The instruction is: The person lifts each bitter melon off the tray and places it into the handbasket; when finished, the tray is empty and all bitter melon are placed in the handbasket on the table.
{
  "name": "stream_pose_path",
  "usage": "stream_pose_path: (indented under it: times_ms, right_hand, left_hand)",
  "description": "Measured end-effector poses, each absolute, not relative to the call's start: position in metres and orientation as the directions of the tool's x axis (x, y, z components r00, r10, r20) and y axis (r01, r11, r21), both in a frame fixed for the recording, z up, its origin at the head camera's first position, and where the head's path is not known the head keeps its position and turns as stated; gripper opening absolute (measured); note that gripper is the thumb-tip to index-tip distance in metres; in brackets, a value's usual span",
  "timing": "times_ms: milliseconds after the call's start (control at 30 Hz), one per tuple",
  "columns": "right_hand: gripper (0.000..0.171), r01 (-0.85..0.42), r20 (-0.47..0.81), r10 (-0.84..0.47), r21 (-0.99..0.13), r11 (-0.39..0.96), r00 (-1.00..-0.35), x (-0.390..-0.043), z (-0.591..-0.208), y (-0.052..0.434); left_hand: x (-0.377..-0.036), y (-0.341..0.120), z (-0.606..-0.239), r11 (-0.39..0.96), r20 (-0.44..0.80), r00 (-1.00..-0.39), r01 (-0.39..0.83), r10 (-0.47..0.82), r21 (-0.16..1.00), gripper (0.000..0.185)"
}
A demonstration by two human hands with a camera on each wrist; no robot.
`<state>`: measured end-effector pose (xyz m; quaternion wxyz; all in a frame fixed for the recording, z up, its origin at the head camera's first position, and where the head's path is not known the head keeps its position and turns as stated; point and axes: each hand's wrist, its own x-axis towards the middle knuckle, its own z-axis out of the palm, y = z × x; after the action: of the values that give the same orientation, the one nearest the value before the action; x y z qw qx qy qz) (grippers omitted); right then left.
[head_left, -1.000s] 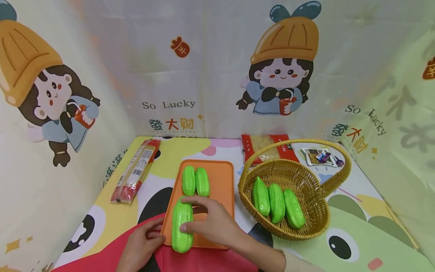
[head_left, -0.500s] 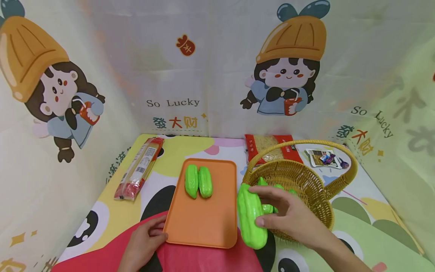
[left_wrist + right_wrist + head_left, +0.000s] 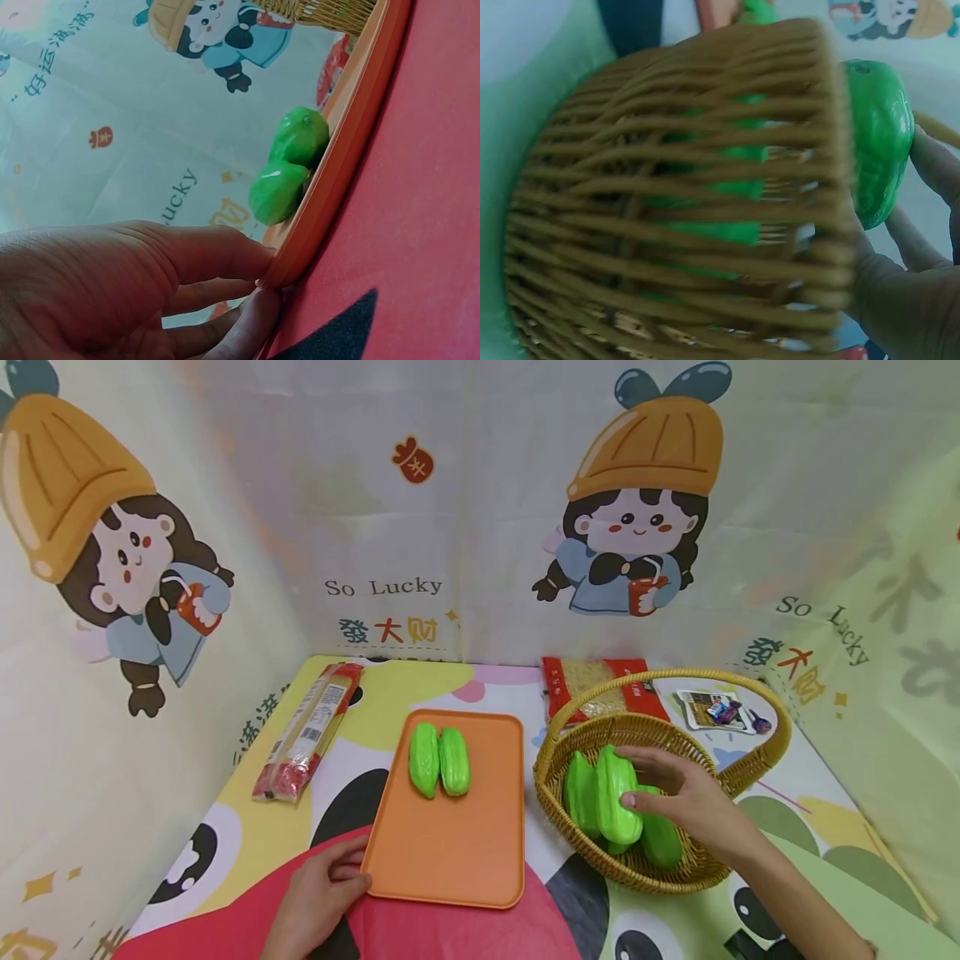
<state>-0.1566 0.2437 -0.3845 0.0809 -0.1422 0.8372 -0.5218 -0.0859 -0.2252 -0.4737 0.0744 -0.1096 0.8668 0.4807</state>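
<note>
My right hand (image 3: pixel 678 789) grips a glossy bright green ridged gourd (image 3: pixel 617 797) between thumb and fingers. In the right wrist view that gourd (image 3: pixel 877 139) stands at the rim of the wicker basket, above the weave. Below it in the basket (image 3: pixel 551 802) lie other green gourds (image 3: pixel 660 835), partly hidden by the held one. My left hand (image 3: pixel 318 893) pinches the near left corner of the orange tray (image 3: pixel 450 860); the left wrist view shows thumb and forefinger (image 3: pixel 225 255) at the tray's edge. Two green gourds (image 3: pixel 438 760) lie side by side at the tray's far left.
The basket's tall handle (image 3: pixel 675 675) arches over it. A long clear packet (image 3: pixel 307 735) with red ends lies left of the tray. Behind the basket are a red bag (image 3: pixel 592 681) of grains and a small card (image 3: pixel 712 710) with wrapped sweets. Printed cloth walls surround the table.
My right hand has carried a gourd from over the tray rightward to over the basket. The left hand stays at the tray's corner. The head view shifted slightly.
</note>
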Motion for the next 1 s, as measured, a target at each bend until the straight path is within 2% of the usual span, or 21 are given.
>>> stream_pose_path:
  times_ms: [267,1000]
  right_hand:
    - [0.059,-0.151,-0.008,-0.319,-0.869,0.47,-0.948,-0.168,-0.406,0.247]
    - [0.058,-0.15,-0.016,-0.294,-0.834,0.531,-0.956,-0.169,-0.408,0.238]
  left_hand:
    - [-0.086,-0.225,-0.473,0.515,-0.243,-0.963,-0.27,-0.12,0.814,0.054]
    - [-0.086,-0.225,-0.472,0.511,-0.242,-0.962,-0.271,-0.123,0.816,0.055]
